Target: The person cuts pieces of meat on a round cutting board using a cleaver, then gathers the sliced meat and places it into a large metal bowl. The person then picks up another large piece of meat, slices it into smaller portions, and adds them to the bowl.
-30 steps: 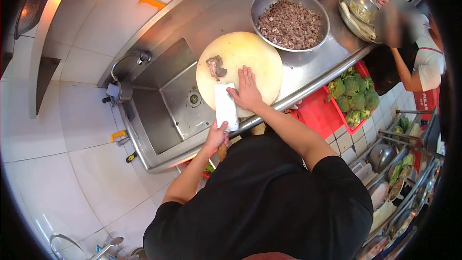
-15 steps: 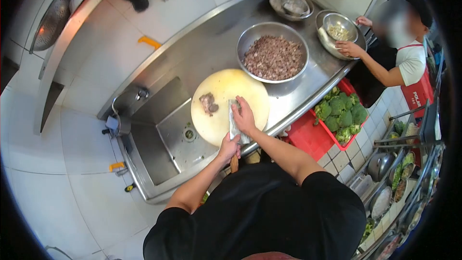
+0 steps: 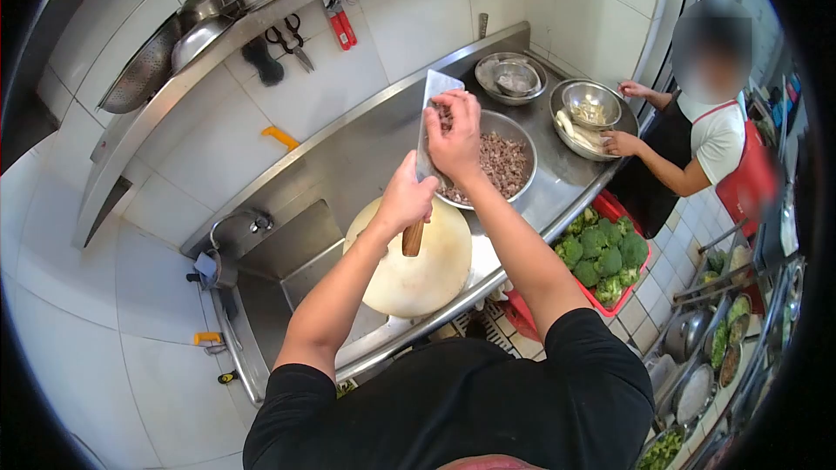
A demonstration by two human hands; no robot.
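raised from the round cutting board (image 3: pixel 418 283) since the earlier frames: cleaver (image 3: pixel 423 152) and both hands, now overlapping the left side of the steel bowl (image 3: pixel 517 132) of chopped meat (image 3: pixel 505 158).

left hand (image 3: pixel 407 191), wrapped firmly round the wooden handle (image 3: pixel 413 242), with the blade pointing away from the body; right hand (image 3: pixel 457 135), fingers bent beside the blade's face, though whether it grips anything cannot be told. the meat lies heaped in the bowl, beyond the cutting board, which stands next to the sink (image 3: pixel 305 231). farther right, a co-worker's hand (image 3: pixel 622 144) rests at a wide basin (image 3: pixel 630 115); broccoli (image 3: pixel 601 252) fills a red crate (image 3: pixel 622 299) beyond the counter's front edge.
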